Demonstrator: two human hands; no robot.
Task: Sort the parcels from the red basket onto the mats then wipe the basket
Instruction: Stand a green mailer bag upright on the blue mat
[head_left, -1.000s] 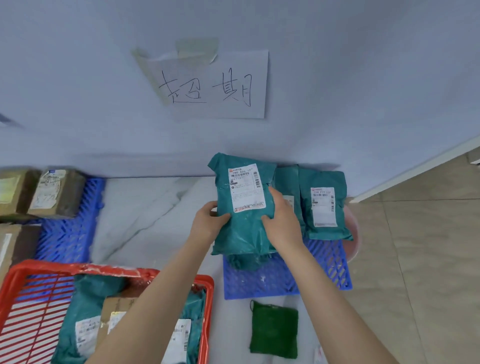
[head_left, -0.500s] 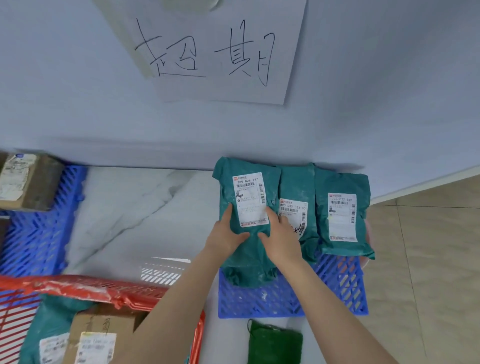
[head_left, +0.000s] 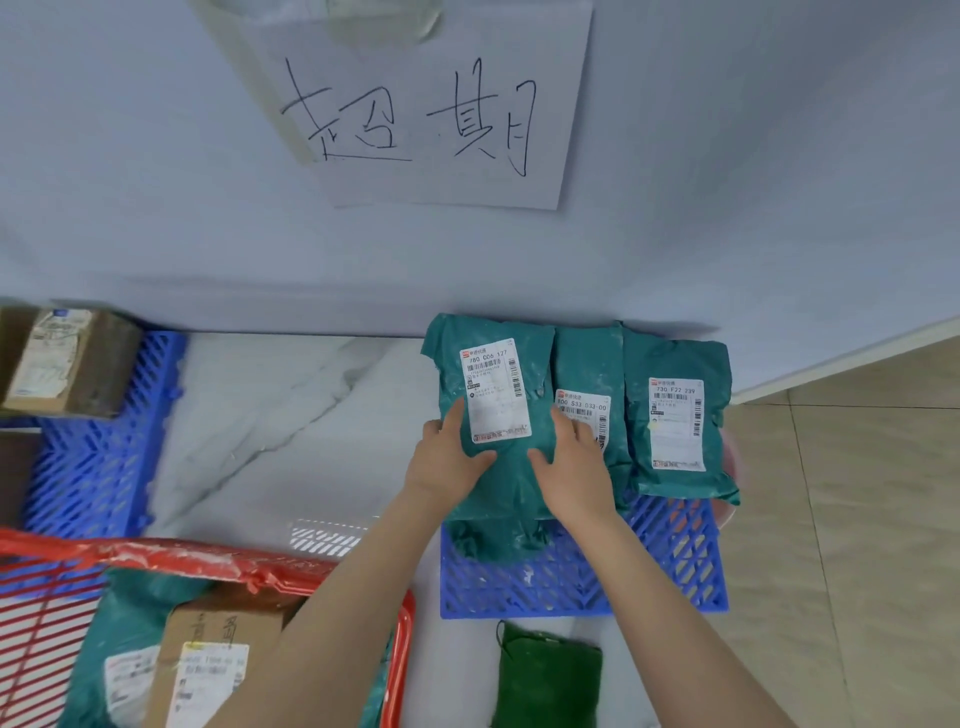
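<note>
Held up in the air a second ago; now stood the teal parcel (head_left: 514, 493) on the blue mat (head_left: 571, 582) straight below the sign (head_left: 441, 119), leaning back on the wall and touching the two teal parcels (head_left: 675, 415) already lined up toward the sign's right edge. Steadying it with left hand (head_left: 447, 460) and right hand (head_left: 574, 462), fingers (head_left: 569, 423) fairly straight along its face and edges, thumbs spread inward: resting on it, not clenched. Probably counts as one more parcel sorted, once let go. Not yet emptied: the red basket (head_left: 208, 558), down and left of the sign, with a brown box (head_left: 218, 623) and a teal bag (head_left: 130, 608) inside. So no wiping yet; green cloth (head_left: 545, 675) lying well below the sign, untouched.
</note>
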